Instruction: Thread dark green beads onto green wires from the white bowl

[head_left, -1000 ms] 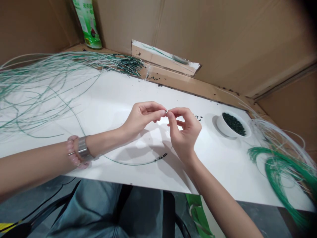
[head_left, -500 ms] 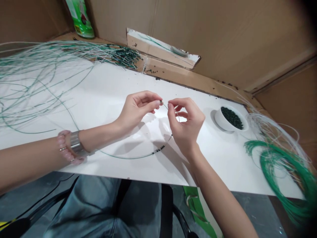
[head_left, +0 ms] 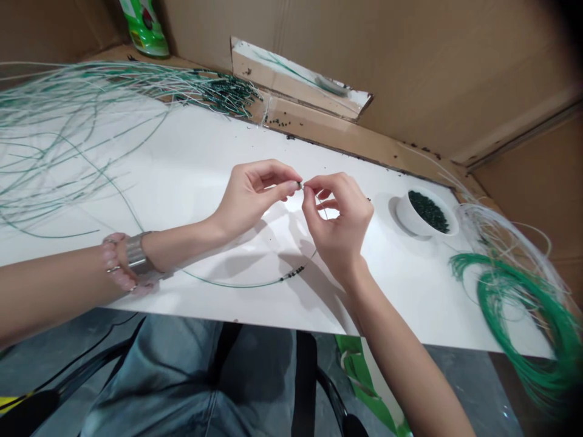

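Note:
Between the thumb and fingertips of my left hand (head_left: 257, 188) is pinched a small dark bead (head_left: 299, 185). My right hand (head_left: 339, 209) pinches a thin green cord close beside it, fingertips almost touching the left ones. From the right hand the cord (head_left: 241, 286) curves down and left over the white table toward my left forearm. Several dark beads (head_left: 291, 273) are threaded on its lower stretch. Right of my hands stands a white bowl (head_left: 407, 217) filled with dark green beads (head_left: 428, 211). Whether the cord's tip is inside the pinched bead is too small to tell.
Loose green and white cords (head_left: 91, 115) spread over the left side, their beaded ends (head_left: 230, 94) bunched at the back. A green cord coil (head_left: 501, 331) hangs over the right edge. A green bottle (head_left: 146, 30) stands back left, by cardboard walls (head_left: 410, 67).
My right hand has moved slightly left, closing the gap to my left fingertips. The short cord span between them has shrunk. The camera view has shifted slightly.

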### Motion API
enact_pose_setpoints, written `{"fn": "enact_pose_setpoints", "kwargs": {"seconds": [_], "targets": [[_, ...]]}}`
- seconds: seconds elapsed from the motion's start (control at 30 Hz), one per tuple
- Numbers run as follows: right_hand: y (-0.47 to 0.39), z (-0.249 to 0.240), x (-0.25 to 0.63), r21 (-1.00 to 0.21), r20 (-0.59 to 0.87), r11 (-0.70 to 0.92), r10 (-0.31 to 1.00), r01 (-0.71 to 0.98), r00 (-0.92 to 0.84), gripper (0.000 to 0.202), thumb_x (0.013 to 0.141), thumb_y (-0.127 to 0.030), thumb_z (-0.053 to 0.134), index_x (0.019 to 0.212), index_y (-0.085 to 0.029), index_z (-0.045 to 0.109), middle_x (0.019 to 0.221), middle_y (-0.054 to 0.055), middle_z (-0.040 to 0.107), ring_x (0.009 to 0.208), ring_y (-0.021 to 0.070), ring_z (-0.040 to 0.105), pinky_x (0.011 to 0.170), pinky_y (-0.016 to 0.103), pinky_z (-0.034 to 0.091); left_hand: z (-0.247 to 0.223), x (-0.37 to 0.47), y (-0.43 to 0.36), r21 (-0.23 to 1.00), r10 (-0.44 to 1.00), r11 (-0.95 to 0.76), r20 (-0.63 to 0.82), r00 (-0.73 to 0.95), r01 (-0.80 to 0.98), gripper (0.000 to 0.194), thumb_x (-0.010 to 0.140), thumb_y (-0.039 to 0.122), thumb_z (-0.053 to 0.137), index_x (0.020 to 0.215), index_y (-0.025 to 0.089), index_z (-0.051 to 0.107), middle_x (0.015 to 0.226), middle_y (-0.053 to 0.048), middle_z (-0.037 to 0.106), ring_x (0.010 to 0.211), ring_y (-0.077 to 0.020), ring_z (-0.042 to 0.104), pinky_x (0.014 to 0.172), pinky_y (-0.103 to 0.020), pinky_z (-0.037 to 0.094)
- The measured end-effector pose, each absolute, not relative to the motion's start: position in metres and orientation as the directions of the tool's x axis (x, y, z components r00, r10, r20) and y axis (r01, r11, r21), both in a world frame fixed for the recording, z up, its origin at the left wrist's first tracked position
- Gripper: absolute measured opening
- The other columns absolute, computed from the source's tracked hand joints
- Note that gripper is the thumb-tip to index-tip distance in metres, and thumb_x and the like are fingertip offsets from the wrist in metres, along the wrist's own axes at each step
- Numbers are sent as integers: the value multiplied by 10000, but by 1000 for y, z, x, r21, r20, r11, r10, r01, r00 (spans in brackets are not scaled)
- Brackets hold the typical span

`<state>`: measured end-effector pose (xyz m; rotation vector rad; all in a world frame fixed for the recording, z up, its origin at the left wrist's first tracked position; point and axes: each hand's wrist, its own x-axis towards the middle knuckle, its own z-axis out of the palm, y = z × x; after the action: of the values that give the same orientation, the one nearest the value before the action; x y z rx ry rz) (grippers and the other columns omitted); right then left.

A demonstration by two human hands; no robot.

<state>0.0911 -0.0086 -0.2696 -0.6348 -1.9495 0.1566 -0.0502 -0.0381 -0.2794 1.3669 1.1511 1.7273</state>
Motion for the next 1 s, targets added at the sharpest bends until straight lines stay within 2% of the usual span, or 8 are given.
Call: {"fn": "enact_pose_setpoints", "kwargs": {"seconds": [0.2, 0.43, 1.0], "targets": [[-7, -271, 91, -335, 815, 860, 469, 385, -340, 98, 804, -95, 560, 756, -177, 584, 681, 8, 597, 634, 118, 503, 507, 228, 458, -281, -50, -38, 901, 869, -431, 428, -247, 43, 34, 704, 123, 684, 730, 145, 687, 741, -1, 681, 689, -105, 631, 615, -202, 525], [-5, -274, 94, -220, 809, 872, 414, 438, -418, 118, 862, -131, 497, 788, -185, 572, 714, 27, 596, 675, 140, 486, 573, 266, 464, -285, -54, -37, 884, 864, -453, 467, -187, 113, 23, 726, 141, 673, 742, 146, 688, 745, -14, 682, 726, -121, 634, 662, -222, 537], [-4, -274, 93, -267, 799, 868, 442, 419, -407, 103, 840, -117, 513, 769, -185, 544, 700, 22, 593, 668, 138, 505, 590, 279, 486, -284, -54, -38, 858, 849, -474, 505, -156, 199, 44, 752, 177, 653, 761, 145, 682, 759, -17, 693, 732, -124, 641, 700, -244, 549]]}}
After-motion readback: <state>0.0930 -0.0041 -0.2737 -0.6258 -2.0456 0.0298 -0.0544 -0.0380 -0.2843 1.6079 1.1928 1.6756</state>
